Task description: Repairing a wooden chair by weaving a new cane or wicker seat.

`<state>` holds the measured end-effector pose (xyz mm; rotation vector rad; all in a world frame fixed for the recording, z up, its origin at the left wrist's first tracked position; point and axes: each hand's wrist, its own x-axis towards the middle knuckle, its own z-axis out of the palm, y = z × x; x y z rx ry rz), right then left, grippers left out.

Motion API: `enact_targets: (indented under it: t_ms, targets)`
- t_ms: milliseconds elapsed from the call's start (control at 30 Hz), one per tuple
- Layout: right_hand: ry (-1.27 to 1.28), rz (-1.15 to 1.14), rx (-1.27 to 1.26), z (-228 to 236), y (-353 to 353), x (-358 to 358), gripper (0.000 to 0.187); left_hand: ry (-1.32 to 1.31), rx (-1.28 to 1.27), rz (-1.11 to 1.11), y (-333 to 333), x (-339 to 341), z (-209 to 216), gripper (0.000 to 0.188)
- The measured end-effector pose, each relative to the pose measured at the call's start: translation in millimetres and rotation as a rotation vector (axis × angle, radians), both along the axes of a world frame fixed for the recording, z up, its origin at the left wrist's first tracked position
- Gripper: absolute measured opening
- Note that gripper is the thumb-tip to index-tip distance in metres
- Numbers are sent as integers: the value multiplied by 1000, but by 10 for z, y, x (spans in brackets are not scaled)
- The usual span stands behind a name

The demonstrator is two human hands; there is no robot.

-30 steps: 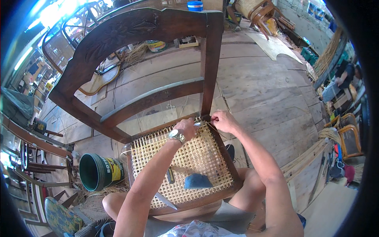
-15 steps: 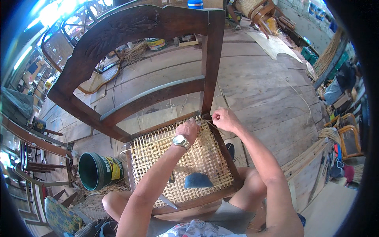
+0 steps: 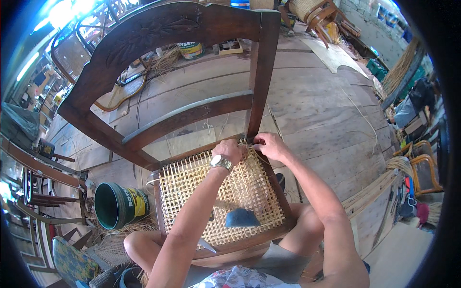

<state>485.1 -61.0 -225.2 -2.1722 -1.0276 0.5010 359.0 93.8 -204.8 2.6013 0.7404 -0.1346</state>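
A dark wooden chair (image 3: 192,113) with a carved back stands before me, its seat (image 3: 187,185) woven in pale open cane mesh. Both hands work at the seat's far right corner, beside the back post. My left hand (image 3: 232,150), a metal watch on its wrist, presses down on the weave there. My right hand (image 3: 270,145) pinches a thin cane strand (image 3: 246,142) at the frame's edge. A blue-grey cloth-like piece (image 3: 241,218) lies on the near part of the seat. My bare knees flank the chair.
A green bucket (image 3: 116,205) lies on its side left of the chair, among loose cane strands. Another chair frame (image 3: 77,53) stands behind on the left. Wooden plank floor (image 3: 317,96) stretches ahead. Cans (image 3: 191,49) sit beyond; rattan furniture (image 3: 420,165) and bundles stand right.
My left hand has shifted slightly right toward the corner, closer to my right hand. The view has tilted a little; the chair stays put.
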Motion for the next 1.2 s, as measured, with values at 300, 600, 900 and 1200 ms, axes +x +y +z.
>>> enact_targets:
  t_ms: [300, 600, 900, 1200]
  targets:
    - [240, 307, 344, 305, 497, -380, 27, -302, 87, 169, 286, -997, 855, 42]
    - [-218, 210, 106, 77, 261, -116, 14, -53, 20, -12, 254, -540, 215, 25]
    - [-145, -218, 141, -159, 296, -295, 28, 112, 278, -220, 38, -16, 191, 25]
    - [-108, -278, -1, -50, 349, -318, 29, -67, -119, 24, 219, -229, -159, 33]
